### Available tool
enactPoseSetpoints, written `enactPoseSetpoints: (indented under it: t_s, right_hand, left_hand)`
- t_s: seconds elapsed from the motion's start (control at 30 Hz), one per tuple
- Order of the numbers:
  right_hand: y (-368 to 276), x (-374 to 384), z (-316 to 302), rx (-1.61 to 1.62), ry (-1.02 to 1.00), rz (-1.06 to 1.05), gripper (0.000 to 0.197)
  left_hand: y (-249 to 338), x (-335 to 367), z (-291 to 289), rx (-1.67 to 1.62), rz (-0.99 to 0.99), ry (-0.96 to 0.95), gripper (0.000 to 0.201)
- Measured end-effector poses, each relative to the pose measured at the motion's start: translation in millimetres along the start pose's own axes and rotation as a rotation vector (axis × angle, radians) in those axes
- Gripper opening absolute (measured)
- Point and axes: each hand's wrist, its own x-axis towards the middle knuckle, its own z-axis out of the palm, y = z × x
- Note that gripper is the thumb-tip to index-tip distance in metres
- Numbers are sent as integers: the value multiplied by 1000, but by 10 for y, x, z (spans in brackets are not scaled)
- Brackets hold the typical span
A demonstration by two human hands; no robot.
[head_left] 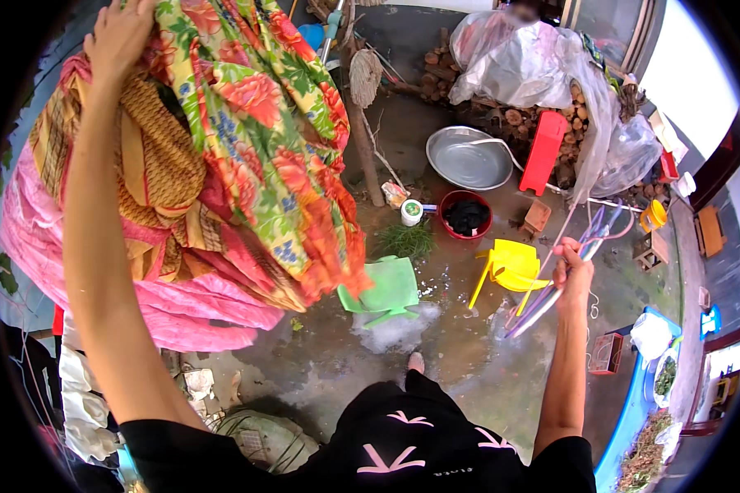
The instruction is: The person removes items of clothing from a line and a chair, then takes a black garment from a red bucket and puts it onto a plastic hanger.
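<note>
At the upper left, my left hand is raised with its fingers closed at the edge of a hanging floral cloth in yellow, green and red. Behind and below my forearm hang a brown patterned cloth and a pink cloth. Out to the right, my right hand is wrapped round a bunch of thin clothes hangers, purple, white and pink. The pink hook ends stick up above the fist. What the cloths hang from is mostly hidden.
Below lie a green chair and a yellow chair on wet ground. Beyond stand a red basin with dark cloth, a large metal basin, a red stool and stacked logs under plastic. A wooden post rises beside the floral cloth.
</note>
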Motion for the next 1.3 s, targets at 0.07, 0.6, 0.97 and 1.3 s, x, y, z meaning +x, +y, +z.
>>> enactPoseSetpoints:
  t_s: [0.07, 0.6, 0.97, 1.3]
  right_hand:
    - [35, -120, -79, -32, 42, -6, 18]
    - [1054, -1529, -338, -450, 31, 518, 25]
    - [824, -1523, -893, -328, -195, 503, 28]
    - [159, -1052, -3138, -132, 330, 370, 19]
  left_hand:
    - [-27, -203, 150, 46, 129, 264, 44]
    - [1449, -6493, -910, -1134, -397, -1219, 18]
    - [2691, -5930, -1057, -1233, -380, -1371, 30]
    - [4958, -5787, -1877, -1377, 58, -1522, 27]
